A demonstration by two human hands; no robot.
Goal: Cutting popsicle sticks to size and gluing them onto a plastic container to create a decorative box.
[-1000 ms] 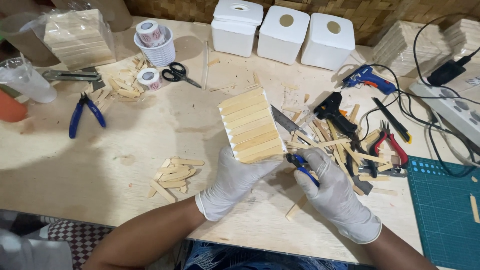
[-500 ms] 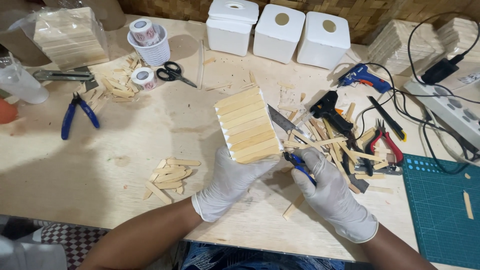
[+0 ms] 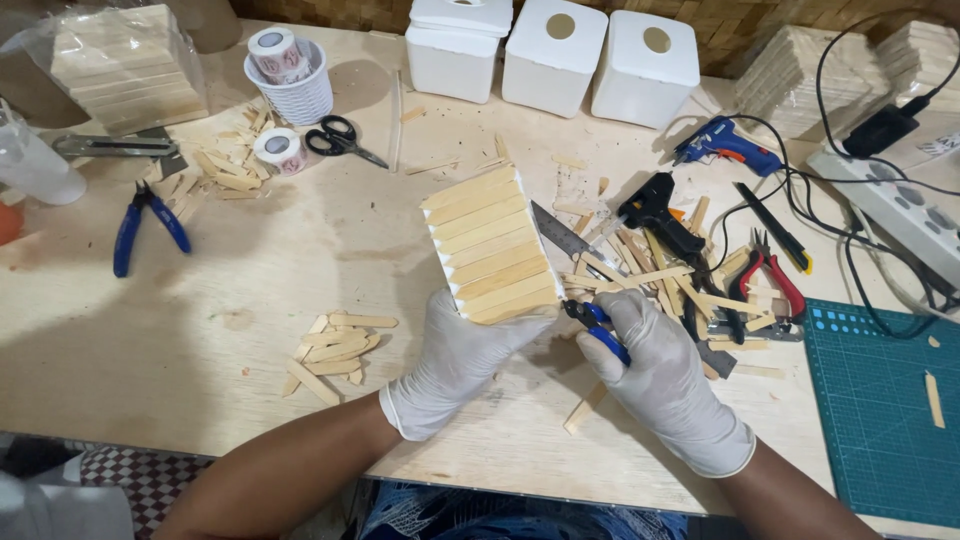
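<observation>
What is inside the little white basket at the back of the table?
The white basket holds a roll of tape poking out the top. Anything deeper is hidden by the basket's wall.

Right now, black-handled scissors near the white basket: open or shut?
Shut. The scissors lie flat on the wooden table, blades together in one closed point aimed right, apart from both gloved hands.

left hand (image 3: 455, 365) gloved, fingers curled gripping, right hand (image 3: 660, 375) gloved, fist closed
</observation>
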